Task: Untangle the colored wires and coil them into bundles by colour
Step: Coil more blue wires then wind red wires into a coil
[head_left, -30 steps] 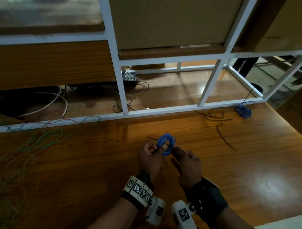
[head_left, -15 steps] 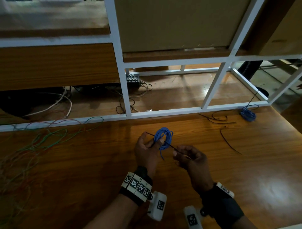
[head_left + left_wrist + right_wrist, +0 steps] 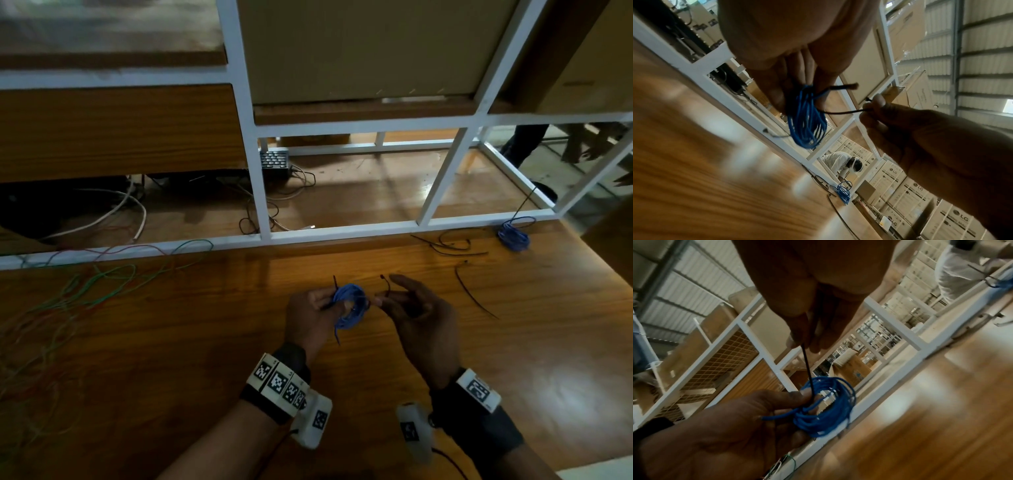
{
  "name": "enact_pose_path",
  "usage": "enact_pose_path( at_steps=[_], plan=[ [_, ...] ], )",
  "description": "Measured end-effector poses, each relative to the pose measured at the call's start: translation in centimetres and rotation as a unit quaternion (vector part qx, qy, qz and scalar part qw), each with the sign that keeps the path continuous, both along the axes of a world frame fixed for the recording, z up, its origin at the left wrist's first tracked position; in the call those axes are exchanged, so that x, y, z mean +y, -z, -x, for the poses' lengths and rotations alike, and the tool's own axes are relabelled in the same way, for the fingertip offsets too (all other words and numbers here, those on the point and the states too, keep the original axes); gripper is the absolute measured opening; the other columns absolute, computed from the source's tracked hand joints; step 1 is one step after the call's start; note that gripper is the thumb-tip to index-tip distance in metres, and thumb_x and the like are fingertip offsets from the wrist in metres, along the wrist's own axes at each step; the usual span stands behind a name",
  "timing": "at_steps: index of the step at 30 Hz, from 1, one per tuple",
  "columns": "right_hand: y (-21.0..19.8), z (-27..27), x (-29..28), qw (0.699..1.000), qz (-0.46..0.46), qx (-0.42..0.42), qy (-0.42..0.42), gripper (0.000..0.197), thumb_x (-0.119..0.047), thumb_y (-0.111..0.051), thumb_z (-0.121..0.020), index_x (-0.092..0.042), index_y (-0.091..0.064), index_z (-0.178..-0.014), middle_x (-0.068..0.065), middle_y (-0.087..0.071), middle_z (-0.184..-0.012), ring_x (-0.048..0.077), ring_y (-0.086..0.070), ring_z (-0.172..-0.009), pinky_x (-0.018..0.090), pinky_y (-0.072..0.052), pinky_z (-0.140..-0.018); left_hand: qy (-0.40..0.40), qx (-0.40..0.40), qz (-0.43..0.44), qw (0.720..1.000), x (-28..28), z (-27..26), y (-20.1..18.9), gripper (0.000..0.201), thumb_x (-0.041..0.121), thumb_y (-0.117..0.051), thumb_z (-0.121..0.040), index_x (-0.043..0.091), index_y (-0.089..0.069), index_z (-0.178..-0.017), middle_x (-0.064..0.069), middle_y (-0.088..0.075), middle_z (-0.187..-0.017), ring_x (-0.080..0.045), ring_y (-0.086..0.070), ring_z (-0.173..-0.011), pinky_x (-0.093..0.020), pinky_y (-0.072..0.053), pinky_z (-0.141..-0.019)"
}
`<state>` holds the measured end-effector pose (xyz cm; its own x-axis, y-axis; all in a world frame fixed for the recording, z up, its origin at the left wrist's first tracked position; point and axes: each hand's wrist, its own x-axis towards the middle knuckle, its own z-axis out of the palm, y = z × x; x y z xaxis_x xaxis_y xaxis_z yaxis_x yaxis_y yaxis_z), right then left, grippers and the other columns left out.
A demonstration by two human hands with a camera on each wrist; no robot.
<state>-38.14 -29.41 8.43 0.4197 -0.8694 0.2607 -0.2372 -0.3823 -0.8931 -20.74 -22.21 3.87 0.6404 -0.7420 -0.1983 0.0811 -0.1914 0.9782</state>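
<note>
A: What's here, biggest first?

B: One wooden desk (image 3: 171, 342) fills the lower frame, with one white frame (image 3: 255, 178) along its far edge. At left sprawls one tangle of loose wires (image 3: 68, 298), green and red; I can't count the strands.

A: And the blue?

B: Two blue coils. One finished bundle (image 3: 512, 236) lies at the upper right of the desk. The other blue coil (image 3: 351, 305) is at centre, pinched by the left hand (image 3: 310, 318).

A: The right hand (image 3: 421, 318)?

B: Thumb and forefinger pinch one black cable tie (image 3: 844, 112) that runs through the coil; the other fingers are spread. A few more ties (image 3: 452, 245) lie at upper right.

A: Changed from half a second ago?

B: The right hand has risen level with the coil, and the tie's tail now sticks up above the left thumb.
</note>
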Motion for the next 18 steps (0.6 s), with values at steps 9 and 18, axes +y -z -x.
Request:
enact_pose_path(
  at_steps=[9, 18],
  plan=[
    [0.6, -1.4, -1.3, 0.992, 0.050, 0.110, -0.028, 0.030, -0.032, -0.079, -0.091, -0.017, -0.077, -0.117, -0.001, -0.079, -0.104, 0.007, -0.074, -0.087, 0.035, -0.063, -0.070, 0.105, -0.048, -0.044, 0.992, 0.7, 0.5, -0.9, 0.019, 0.015, -0.082, -0.077, 0.022, -0.078, -0.095, 0.008, -0.076, -0.094, -0.005, -0.070, -0.090, -0.027, -0.059, -0.077],
    [1.4, -1.5, -1.1, 0.988, 0.070, 0.133, -0.039, 0.024, -0.021, -0.077, -0.093, -0.015, -0.078, -0.115, 0.000, -0.079, -0.103, 0.003, -0.071, -0.078, 0.022, -0.060, -0.064, 0.135, -0.077, -0.083, 0.984, 0.8, 1.0, -1.4, 0.020, 0.014, -0.080, -0.078, 0.030, -0.073, -0.088, 0.005, -0.074, -0.097, -0.011, -0.070, -0.093, -0.040, -0.060, -0.084]
  ],
)
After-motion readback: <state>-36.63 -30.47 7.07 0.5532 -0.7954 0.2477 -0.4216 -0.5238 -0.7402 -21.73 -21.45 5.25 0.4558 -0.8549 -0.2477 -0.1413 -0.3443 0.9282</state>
